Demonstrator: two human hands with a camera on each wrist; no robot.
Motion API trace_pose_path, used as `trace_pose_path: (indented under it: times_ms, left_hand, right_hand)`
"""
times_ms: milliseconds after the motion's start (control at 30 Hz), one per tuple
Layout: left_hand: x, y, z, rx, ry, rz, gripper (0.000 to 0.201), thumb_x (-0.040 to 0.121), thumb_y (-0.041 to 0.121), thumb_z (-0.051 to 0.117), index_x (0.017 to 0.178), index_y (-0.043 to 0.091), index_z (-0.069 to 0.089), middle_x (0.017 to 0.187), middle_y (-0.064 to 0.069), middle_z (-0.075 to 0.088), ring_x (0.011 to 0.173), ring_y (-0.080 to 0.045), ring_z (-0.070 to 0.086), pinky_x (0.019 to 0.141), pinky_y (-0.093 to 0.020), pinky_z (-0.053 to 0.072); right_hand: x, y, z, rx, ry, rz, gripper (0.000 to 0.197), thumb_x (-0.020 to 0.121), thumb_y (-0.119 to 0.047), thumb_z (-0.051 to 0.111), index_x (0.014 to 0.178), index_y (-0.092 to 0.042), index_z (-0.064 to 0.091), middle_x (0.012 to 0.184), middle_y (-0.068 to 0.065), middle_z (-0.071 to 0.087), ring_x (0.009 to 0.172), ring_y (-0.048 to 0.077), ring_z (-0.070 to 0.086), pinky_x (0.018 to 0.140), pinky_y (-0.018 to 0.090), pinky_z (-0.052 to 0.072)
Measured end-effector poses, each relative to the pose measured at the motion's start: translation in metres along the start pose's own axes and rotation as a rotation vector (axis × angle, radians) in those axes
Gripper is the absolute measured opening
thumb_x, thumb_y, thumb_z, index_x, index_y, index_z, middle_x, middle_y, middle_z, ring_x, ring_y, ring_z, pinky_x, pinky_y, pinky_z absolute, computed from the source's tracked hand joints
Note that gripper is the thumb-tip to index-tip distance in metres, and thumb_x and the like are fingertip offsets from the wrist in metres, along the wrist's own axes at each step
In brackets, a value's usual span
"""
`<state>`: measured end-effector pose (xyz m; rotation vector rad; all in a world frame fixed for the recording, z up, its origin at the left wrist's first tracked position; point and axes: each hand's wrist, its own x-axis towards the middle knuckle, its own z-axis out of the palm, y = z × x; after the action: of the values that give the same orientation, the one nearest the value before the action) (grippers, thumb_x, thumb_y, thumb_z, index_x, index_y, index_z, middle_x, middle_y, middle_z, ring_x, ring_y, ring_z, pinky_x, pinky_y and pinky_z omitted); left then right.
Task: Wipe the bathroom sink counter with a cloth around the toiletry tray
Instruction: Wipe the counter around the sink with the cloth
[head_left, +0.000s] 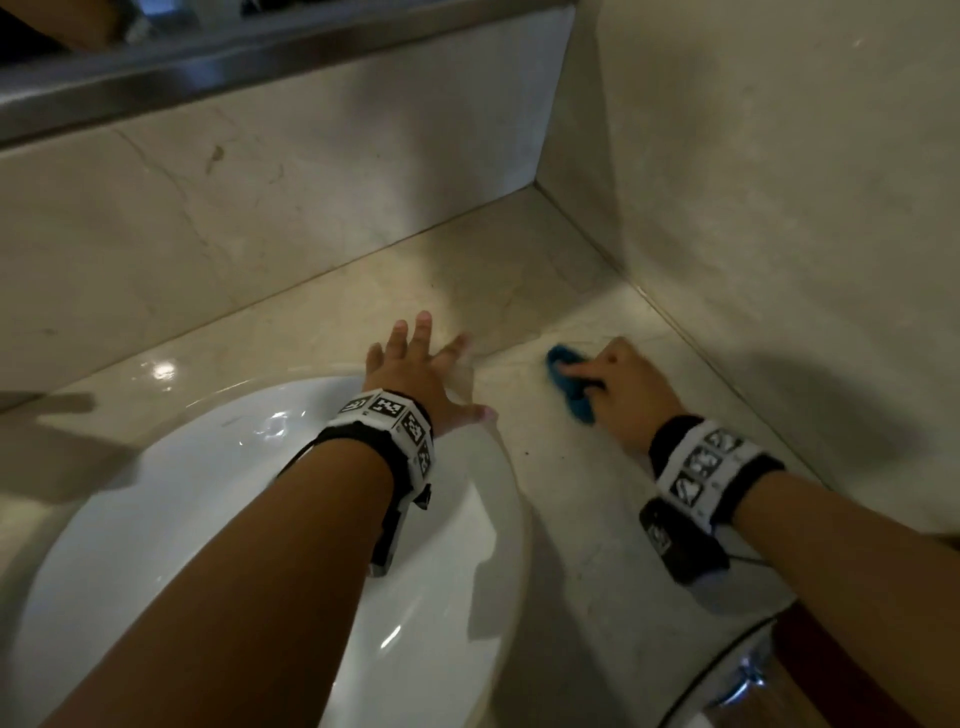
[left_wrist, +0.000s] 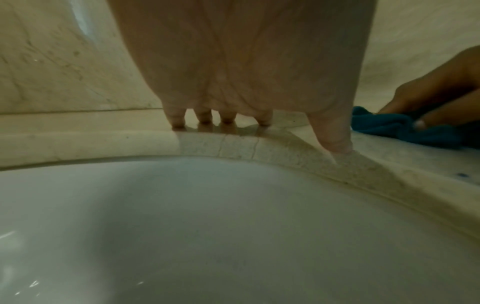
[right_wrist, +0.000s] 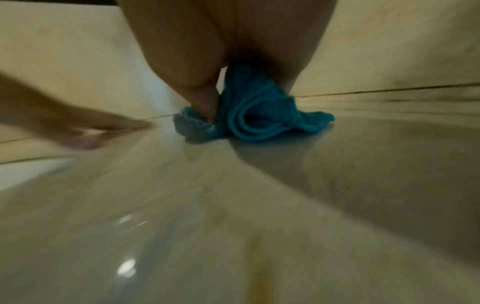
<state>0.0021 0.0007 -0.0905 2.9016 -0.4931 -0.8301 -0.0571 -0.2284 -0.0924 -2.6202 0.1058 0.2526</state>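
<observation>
Right hand (head_left: 621, 387) gripping cloth (head_left: 569, 387) (bunched), left hand (head_left: 415, 371) splayed on counter (head_left: 571, 519)

left grip (head_left: 415, 371) lies flat with fingers (left_wrist: 178, 119) spread and straight, forearm reaching forward. right grip (head_left: 618, 387) is curled tight, fingers bunched, wrist low.

The counter (head_left: 597, 493) looks like pale stone, smooth and shiny, with thin dark veins and tiny specks. The sink (head_left: 156, 493) is white, very smooth and glossy, with bright spots of light on it. The blue cloth (right_wrist: 249, 115) looks soft and fuzzy, and the ledge (head_left: 156, 67) up on the wall looks like dull grey metal.
</observation>
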Motion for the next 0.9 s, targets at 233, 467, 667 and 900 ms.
trace_pose_path:
  times_ms: [233, 467, 667, 900]
  left_hand:
    - [0.001, 0.002, 0.002, -0.003, 0.021, -0.006, 0.101, 0.07, 0.081, 0.049, 0.148, 0.044, -0.005, 0.157, -0.003, -0.021, 0.145, -0.03, -0.013, 0.117, -0.052, 0.003]
    - [0.0, 0.003, 0.002, -0.005, 0.024, -0.017, 0.109, 0.064, 0.083, 0.054, 0.148, 0.044, -0.003, 0.157, -0.004, -0.021, 0.145, -0.031, -0.014, 0.117, -0.053, 0.004]
    - [0.002, 0.004, 0.001, -0.026, 0.0, -0.032, 0.11, 0.064, 0.081, 0.057, 0.147, 0.045, -0.005, 0.157, -0.002, -0.024, 0.145, -0.03, -0.017, 0.117, -0.053, 0.0]
    - [0.002, 0.007, -0.003, -0.015, -0.036, -0.059, 0.111, 0.064, 0.08, 0.058, 0.147, 0.046, -0.008, 0.156, 0.0, -0.026, 0.145, -0.03, -0.017, 0.117, -0.053, 0.001]
  right_hand:
    - [-0.014, 0.001, -0.004, -0.018, 0.053, 0.152, 0.038, 0.093, -0.009, 0.049, 0.128, -0.021, 0.056, 0.114, 0.015, 0.043, 0.104, 0.034, 0.051, 0.094, 0.027, 0.039]
    - [-0.045, -0.021, 0.018, -0.033, -0.096, -0.075, 0.035, 0.092, -0.01, 0.049, 0.122, -0.025, 0.06, 0.095, 0.0, 0.039, 0.086, 0.018, 0.048, 0.075, 0.019, 0.036]
    - [0.0, 0.001, -0.006, 0.019, 0.058, 0.152, 0.035, 0.093, -0.012, 0.048, 0.127, -0.016, 0.058, 0.11, 0.012, 0.043, 0.102, 0.028, 0.051, 0.075, 0.008, 0.027]
    - [-0.046, -0.03, 0.019, 0.32, -0.2, 0.008, 0.031, 0.077, -0.025, 0.073, 0.069, -0.018, 0.045, 0.075, 0.005, 0.049, 0.069, 0.015, 0.05, 0.058, 0.028, 0.04]
